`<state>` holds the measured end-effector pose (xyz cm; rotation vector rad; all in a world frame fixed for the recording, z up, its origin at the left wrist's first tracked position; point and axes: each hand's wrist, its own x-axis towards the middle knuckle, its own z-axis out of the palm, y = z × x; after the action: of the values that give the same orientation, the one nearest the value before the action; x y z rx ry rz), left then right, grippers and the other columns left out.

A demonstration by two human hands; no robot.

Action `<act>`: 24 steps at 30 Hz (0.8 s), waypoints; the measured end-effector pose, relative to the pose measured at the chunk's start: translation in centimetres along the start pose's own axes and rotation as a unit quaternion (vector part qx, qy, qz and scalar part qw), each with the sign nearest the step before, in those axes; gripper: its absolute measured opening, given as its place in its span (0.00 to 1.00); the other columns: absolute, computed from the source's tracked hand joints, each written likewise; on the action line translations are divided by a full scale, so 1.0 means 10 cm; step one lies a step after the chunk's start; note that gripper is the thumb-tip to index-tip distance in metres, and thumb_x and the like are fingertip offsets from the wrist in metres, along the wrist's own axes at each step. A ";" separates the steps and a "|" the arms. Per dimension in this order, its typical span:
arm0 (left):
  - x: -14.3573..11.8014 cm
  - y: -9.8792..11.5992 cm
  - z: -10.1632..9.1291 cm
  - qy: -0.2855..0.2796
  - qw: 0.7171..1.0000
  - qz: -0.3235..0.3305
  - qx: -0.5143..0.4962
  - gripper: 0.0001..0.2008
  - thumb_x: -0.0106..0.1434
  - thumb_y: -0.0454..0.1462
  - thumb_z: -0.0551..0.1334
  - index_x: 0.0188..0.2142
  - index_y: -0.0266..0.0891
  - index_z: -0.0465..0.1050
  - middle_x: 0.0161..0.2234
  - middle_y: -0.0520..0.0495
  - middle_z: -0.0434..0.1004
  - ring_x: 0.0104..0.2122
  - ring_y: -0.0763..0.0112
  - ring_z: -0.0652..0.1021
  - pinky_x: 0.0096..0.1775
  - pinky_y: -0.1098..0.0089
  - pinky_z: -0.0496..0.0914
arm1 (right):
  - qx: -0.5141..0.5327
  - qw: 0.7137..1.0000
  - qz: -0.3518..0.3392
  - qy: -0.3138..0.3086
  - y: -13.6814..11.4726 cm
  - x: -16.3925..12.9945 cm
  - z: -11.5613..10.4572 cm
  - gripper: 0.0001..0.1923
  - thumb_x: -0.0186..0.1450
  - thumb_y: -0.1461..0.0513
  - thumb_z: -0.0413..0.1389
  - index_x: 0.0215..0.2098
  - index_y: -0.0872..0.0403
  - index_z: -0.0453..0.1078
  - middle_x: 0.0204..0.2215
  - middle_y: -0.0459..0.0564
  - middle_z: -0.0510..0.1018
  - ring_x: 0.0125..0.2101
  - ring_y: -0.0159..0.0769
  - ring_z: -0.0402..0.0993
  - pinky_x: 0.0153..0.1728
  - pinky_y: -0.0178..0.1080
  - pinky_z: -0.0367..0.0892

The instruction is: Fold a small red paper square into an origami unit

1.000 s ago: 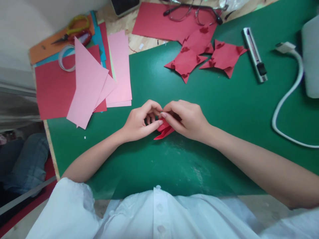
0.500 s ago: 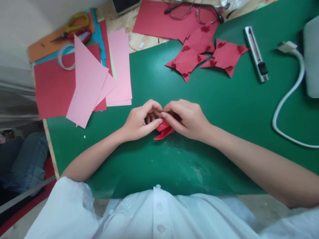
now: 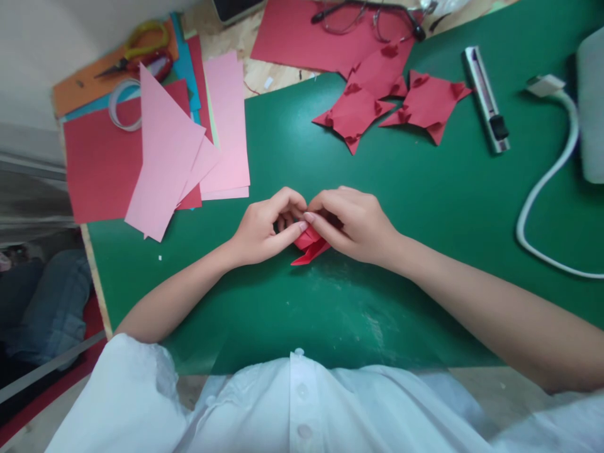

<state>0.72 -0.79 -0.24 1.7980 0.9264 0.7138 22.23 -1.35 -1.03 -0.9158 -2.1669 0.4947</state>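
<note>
Paper (image 3: 313, 251), red and folded, sits between the two hands, low over the counter (image 3: 264, 314), with one pointed flap sticking out below the fingertips toward the person. The left hand (image 3: 267, 229) grips it from its side, thumb laid along the near edge, forefinger arched over and the other fingers curled in. The right hand (image 3: 361, 226) pinches it too, thumb against bent forefinger; its remaining fingers are mostly hidden. The tips of both hands meet at the paper's upper edge, and much of the paper is covered.

Beyond the right hand lie three red stars (image 3: 352, 116), the farthest overlapping a red sheet (image 3: 292, 38) that bears glasses (image 3: 418, 30). Farther to that hand's right are a cutter (image 3: 486, 100) and, past it, a white cable (image 3: 521, 217). Beyond the left hand, to its left, pink sheets (image 3: 165, 151) rest across coloured ones, with tape (image 3: 112, 109) and scissors (image 3: 136, 54) near them.
</note>
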 end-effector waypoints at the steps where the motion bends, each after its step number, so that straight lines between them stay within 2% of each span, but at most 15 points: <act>1: 0.00 0.00 0.00 -0.001 1.000 0.002 -0.001 0.08 0.69 0.39 0.66 0.43 0.40 0.70 0.31 0.54 0.81 0.27 0.81 0.79 0.29 0.81 0.70 | 0.000 1.000 0.001 -0.002 0.00 0.00 0.00 0.08 0.77 0.62 0.53 0.38 0.52 0.66 0.26 0.42 0.76 0.25 0.30 0.66 0.32 0.35 0.61; 17: 0.00 -0.01 0.00 0.007 0.999 0.047 0.016 0.06 0.69 0.35 0.67 0.42 0.40 0.70 0.30 0.56 0.80 0.25 0.83 0.78 0.28 0.84 0.69 | 0.004 1.000 0.010 -0.024 0.01 -0.02 -0.01 0.09 0.77 0.61 0.52 0.37 0.52 0.67 0.27 0.44 0.77 0.25 0.31 0.67 0.33 0.36 0.61; 24: 0.00 0.00 -0.01 0.001 0.999 0.049 0.023 0.05 0.69 0.34 0.65 0.42 0.40 0.70 0.30 0.57 0.80 0.26 0.83 0.78 0.29 0.82 0.69 | 0.009 0.997 0.043 -0.060 0.02 -0.02 -0.01 0.11 0.78 0.58 0.50 0.38 0.52 0.66 0.27 0.45 0.77 0.26 0.32 0.67 0.35 0.38 0.61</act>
<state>0.63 -0.79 -0.24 1.8950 0.8661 0.7611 22.51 -1.35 -1.23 -0.9942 -2.2339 0.6246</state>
